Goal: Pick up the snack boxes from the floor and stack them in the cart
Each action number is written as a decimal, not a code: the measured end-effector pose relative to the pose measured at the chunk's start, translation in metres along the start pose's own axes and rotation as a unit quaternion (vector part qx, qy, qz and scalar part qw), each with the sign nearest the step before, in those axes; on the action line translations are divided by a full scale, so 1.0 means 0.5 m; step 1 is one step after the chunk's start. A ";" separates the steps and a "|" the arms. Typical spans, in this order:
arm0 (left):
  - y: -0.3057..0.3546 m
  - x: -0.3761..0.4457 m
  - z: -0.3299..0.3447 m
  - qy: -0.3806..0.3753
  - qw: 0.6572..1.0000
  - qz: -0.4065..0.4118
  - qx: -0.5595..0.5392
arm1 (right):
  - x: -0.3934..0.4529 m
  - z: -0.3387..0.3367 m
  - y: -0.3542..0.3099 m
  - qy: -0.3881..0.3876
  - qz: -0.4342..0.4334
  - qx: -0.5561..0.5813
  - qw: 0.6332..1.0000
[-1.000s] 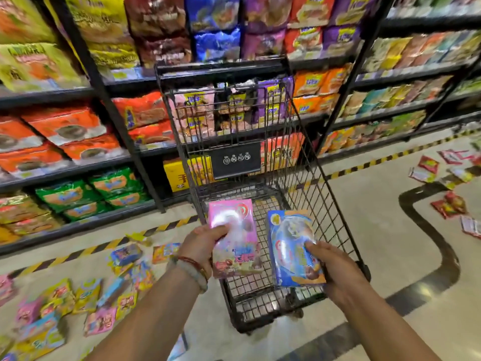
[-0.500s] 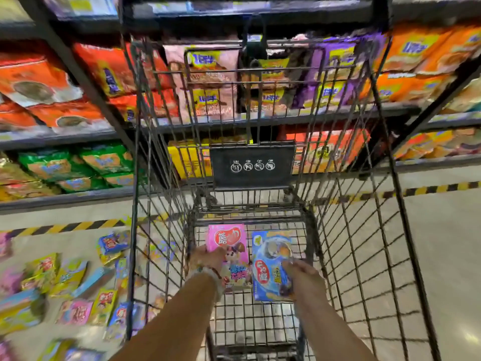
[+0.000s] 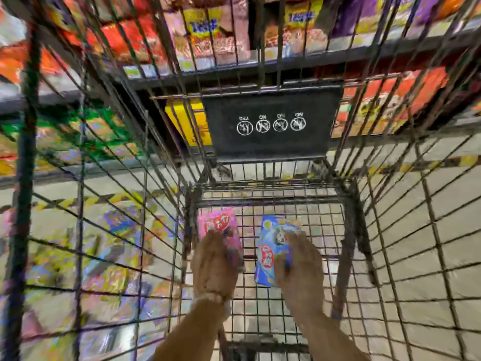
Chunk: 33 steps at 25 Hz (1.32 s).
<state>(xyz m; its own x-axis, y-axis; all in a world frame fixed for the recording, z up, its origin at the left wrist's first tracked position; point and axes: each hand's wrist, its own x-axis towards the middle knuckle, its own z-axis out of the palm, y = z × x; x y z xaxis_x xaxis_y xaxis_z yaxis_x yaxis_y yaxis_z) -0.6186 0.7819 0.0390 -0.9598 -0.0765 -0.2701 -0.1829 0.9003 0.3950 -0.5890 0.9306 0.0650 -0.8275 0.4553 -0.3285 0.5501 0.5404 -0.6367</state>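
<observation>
Both arms reach deep into the black wire cart (image 3: 406, 246). My left hand (image 3: 214, 264) grips a pink snack box (image 3: 217, 225) near the cart's bottom, at its far left corner. My right hand (image 3: 299, 267) grips a blue snack box (image 3: 272, 246) just to the right of it. Both boxes are low over the cart's wire floor; the blur hides whether they touch it. Several more snack boxes (image 3: 109, 259) lie on the floor, seen through the cart's left wall.
The cart's black child-seat flap (image 3: 272, 126) with white icons stands at the far end. Behind it run store shelves (image 3: 234, 29) full of snack bags. A yellow-black stripe (image 3: 429, 165) marks the floor along the shelf base.
My head and both hands have gone down into the cart. The pink and blue boxes have sunk from above the rim to near the cart's floor.
</observation>
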 end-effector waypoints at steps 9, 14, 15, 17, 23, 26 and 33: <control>0.000 0.111 -0.075 -0.045 0.989 0.075 0.117 | 0.115 0.074 -0.145 -0.149 -0.160 -0.122 0.968; 0.034 0.099 -0.106 -0.086 0.992 -0.042 0.085 | 0.107 0.060 -0.155 -0.149 -0.154 -0.133 0.968; 0.047 0.088 -0.121 -0.101 0.991 -0.059 0.068 | 0.098 0.035 -0.166 -0.136 -0.153 -0.134 0.970; 0.092 0.056 -0.175 -0.138 0.989 -0.043 0.025 | 0.073 -0.039 -0.202 -0.112 -0.162 -0.124 0.972; 0.228 -0.032 -0.552 -0.032 0.986 0.157 -0.054 | -0.091 -0.400 -0.464 -0.001 -0.278 -0.168 0.946; 0.235 -0.154 -0.795 0.061 0.963 0.260 0.026 | -0.256 -0.562 -0.585 0.071 -0.329 -0.202 0.920; 0.004 -0.451 -1.110 0.173 0.927 0.304 0.137 | -0.647 -0.642 -0.661 0.139 -0.419 -0.281 0.852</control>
<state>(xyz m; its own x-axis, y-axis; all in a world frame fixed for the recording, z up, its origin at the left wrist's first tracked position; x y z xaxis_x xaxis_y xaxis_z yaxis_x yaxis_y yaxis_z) -0.5207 0.5632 0.5879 -0.8871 0.3909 0.2453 0.4299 0.8933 0.1310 -0.4668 0.8320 0.6056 -0.9407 -0.1488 0.3048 -0.1887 0.9763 -0.1057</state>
